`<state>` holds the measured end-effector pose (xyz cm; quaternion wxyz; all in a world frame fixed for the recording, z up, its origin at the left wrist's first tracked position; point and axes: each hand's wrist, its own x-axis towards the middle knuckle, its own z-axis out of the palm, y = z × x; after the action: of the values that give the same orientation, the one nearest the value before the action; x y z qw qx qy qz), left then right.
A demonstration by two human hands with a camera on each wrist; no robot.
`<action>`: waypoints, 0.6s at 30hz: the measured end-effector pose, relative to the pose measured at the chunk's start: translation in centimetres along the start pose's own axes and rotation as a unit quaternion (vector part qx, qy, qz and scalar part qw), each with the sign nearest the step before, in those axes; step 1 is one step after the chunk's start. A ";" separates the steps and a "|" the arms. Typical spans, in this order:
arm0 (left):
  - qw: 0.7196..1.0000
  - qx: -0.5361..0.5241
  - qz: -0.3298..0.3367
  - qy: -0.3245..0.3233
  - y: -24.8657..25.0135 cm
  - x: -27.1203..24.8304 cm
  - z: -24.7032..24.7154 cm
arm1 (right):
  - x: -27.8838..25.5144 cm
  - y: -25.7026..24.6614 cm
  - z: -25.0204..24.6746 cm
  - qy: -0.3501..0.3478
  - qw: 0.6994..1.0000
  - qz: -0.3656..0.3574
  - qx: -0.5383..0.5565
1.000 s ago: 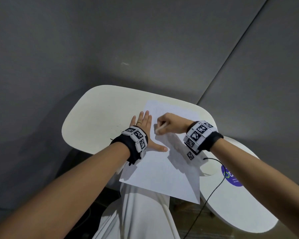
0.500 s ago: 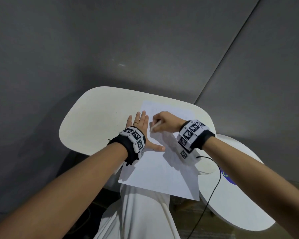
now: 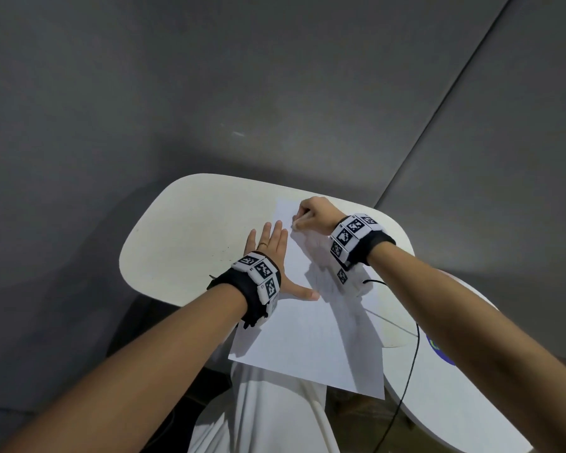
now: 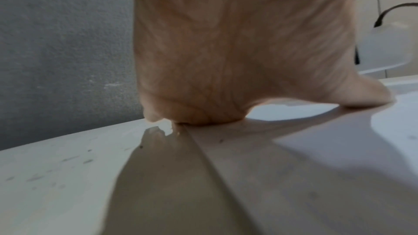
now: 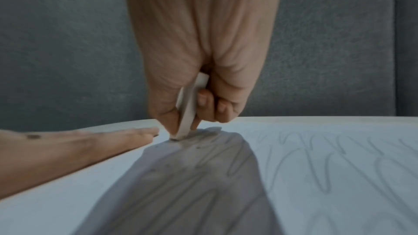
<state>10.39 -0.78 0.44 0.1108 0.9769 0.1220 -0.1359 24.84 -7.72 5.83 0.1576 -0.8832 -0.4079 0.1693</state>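
Ok, we've got the right hand (image 3: 314, 213) curled tight round a white eraser (image 5: 189, 106), thumb one side, fingers the other. The eraser's lower tip touches the sheet of paper (image 3: 307, 331) right under the knuckles. Left hand (image 3: 270, 245) lies flat just beside it, fingers straight & together, thumb splayed wide onto the sheet, gripping nothing, just pressing down. It straddles the sheet's left edge, fingertips near the eraser tip but apart from it. We see pencil scribbles (image 5: 316, 158) looping across the paper to the right of the right hand & on into the shadow under it. The sheet sits on a white table (image 3: 190, 230) that spreads out left of the left hand, and the paper's near end hangs past the table edge, back behind both wrists. Each wrist has a black band w/ b&w marker tiles (image 3: 262, 273). A black cable (image 3: 409, 361) drops from under the right wrist, alongside a 2nd white surface (image 3: 455, 413) beneath the right forearm.
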 end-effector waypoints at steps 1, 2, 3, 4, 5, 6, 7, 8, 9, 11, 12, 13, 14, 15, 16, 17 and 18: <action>1.000 0.001 0.000 0.001 0.0 0.0 0.0 | -0.1 0.1 0.0 -0.007 1.000 -0.002 -0.007; 1.000 0.000 0.002 0.002 0.0 0.0 -0.1 | -0.5 0.2 0.1 -0.028 1.000 -0.005 -0.013; 1.000 0.000 0.004 0.002 0.0 0.0 -0.1 | -1.0 0.4 0.4 -0.056 0.998 -0.009 -0.014; 1.000 0.001 0.006 0.001 0.0 -0.1 0.0 | -1.5 0.7 0.6 -0.085 0.996 -0.009 -0.012; 1.000 0.003 0.007 0.000 0.0 -0.1 0.0 | -1.8 0.9 0.7 -0.104 0.995 -0.010 -0.007; 1.000 0.004 0.007 -0.002 0.0 -0.1 0.0 | -1.8 1.0 0.6 -0.103 0.995 -0.011 -0.003; 1.000 0.006 0.007 -0.003 0.0 0.0 -0.1 | -1.4 1.1 0.5 -0.083 0.997 -0.009 0.006; 1.000 0.007 0.006 -0.003 -0.1 0.0 -0.1 | -0.8 1.0 0.3 -0.051 0.998 -0.004 0.021; 1.000 0.006 0.003 -0.005 0.0 0.0 -0.1 | -0.2 0.9 0.2 -0.020 0.999 0.004 0.034; 1.000 0.005 -0.002 -0.005 0.1 -0.1 -0.2 | 0.1 0.7 0.2 0.011 1.000 0.001 0.029; 1.000 0.005 -0.003 -0.004 0.2 -0.1 -0.3 | -0.2 0.7 0.3 -0.003 1.000 -0.007 0.018; 1.000 0.005 -0.001 -0.005 0.2 -0.1 -0.4 | -0.5 0.8 0.3 -0.035 0.999 -0.014 0.010; 1.000 0.006 0.000 -0.006 0.2 -0.1 -0.4 | -0.9 0.8 0.3 -0.078 0.997 -0.016 0.003; 1.000 0.008 0.001 -0.006 0.2 -0.1 -0.4 | -1.2 0.9 0.2 -0.114 0.993 -0.015 0.000; 1.000 0.012 0.001 -0.007 0.2 -0.1 -0.4 | -1.3 1.0 0.0 -0.128 0.992 -0.014 0.002; 1.000 0.014 0.000 -0.008 0.2 0.0 -0.4 | -1.1 1.1 -0.1 -0.116 0.993 -0.012 0.006; 1.000 0.015 -0.001 -0.008 0.2 0.0 -0.3 | -0.9 1.2 -0.1 -0.086 0.996 -0.006 0.010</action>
<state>10.53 -0.87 0.79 0.0974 0.9772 0.1198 -0.1456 25.18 -9.17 5.56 0.1316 -0.8611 -0.4238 0.2480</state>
